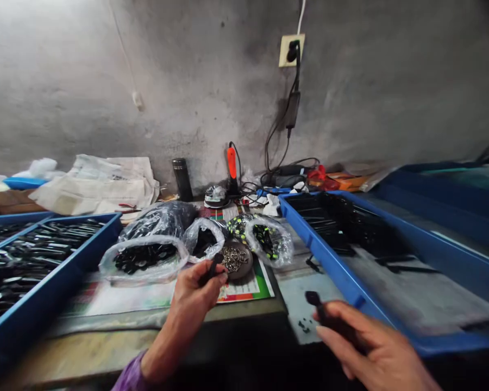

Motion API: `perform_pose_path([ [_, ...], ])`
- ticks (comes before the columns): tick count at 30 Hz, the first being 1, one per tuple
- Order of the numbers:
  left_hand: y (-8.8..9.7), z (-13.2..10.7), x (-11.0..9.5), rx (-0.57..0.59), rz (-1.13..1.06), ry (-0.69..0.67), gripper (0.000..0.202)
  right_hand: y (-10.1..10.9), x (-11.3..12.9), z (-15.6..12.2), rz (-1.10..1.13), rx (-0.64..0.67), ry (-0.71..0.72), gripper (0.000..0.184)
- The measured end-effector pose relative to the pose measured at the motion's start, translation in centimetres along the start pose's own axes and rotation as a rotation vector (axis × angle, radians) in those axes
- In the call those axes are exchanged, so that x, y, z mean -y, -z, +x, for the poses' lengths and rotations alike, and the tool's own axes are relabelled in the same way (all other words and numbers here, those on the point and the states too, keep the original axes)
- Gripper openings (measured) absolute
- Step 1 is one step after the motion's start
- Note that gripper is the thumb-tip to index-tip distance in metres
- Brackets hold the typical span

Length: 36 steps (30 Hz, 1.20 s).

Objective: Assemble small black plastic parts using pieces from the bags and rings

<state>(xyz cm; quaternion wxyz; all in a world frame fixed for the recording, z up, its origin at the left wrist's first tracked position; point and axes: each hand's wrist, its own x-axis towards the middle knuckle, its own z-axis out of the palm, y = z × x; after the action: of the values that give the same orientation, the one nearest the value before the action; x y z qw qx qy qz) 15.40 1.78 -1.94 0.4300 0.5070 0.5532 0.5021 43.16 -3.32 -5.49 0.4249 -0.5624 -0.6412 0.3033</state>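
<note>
My left hand [195,296] is raised over the bench edge, its fingers pinched on a small black plastic part [214,266] close to a shallow dish of small metal screws [235,259]. My right hand [370,347] is low at the front right, its fingers closed round a slim black handle-like part [315,304] whose end sticks out toward the blue tray on the right [350,293]. Both hands are a little blurred.
A blue tray of black parts [32,255] lies on the left. Clear bags of black pieces [144,255] and green-dotted pieces [269,239] sit in the middle. At the wall stand a black cylinder [182,179], an orange-handled tool [231,168], cables and a socket [292,50].
</note>
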Motion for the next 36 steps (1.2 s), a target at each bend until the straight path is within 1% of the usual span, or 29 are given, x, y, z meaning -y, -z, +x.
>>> perform_pose_path([
  [2,-0.7,-2.0,0.3,0.045,-0.095,0.062,0.034,-1.9,2.0,-0.4,0.08,0.177,-0.061,0.037],
  [3,-1.0,-2.9,0.6,0.068,-0.147,0.092,0.033,-2.7,2.7,-0.6,0.133,0.236,-0.092,0.038],
  [6,-1.8,-4.8,1.4,0.133,-0.282,0.159,0.033,-4.6,3.4,-1.4,0.251,0.34,-0.157,0.038],
  [9,-2.3,-6.2,1.9,0.139,-0.354,0.182,0.031,-5.8,3.1,-2.3,0.288,0.404,-0.156,0.033],
  [13,-2.5,-7.2,2.0,0.096,-0.404,0.193,0.026,-6.8,3.0,-3.0,0.263,0.449,-0.122,0.027],
  [17,-2.3,-7.7,2.2,0.066,-0.366,0.158,0.019,-7.3,3.2,-3.3,0.228,0.473,-0.118,0.025],
  [21,-2.2,-7.8,2.5,0.064,-0.345,0.122,0.014,-7.5,3.2,-3.4,0.209,0.464,-0.114,0.022],
  [24,-2.2,-7.8,2.6,0.062,-0.355,0.109,0.012,-7.5,3.3,-3.4,0.215,0.485,-0.103,0.022],
  [28,-2.4,-8.1,2.7,0.053,-0.383,0.101,0.011,-7.5,3.5,-3.4,0.214,0.502,-0.13,0.024],
  [31,-2.4,-8.2,2.9,0.058,-0.361,0.1,0.009,-7.5,3.4,-3.6,0.249,0.529,-0.146,0.024],
  [36,-2.4,-8.1,3.2,0.068,-0.31,0.039,0.008,-7.8,3.0,-3.9,0.278,0.539,-0.166,0.026],
])
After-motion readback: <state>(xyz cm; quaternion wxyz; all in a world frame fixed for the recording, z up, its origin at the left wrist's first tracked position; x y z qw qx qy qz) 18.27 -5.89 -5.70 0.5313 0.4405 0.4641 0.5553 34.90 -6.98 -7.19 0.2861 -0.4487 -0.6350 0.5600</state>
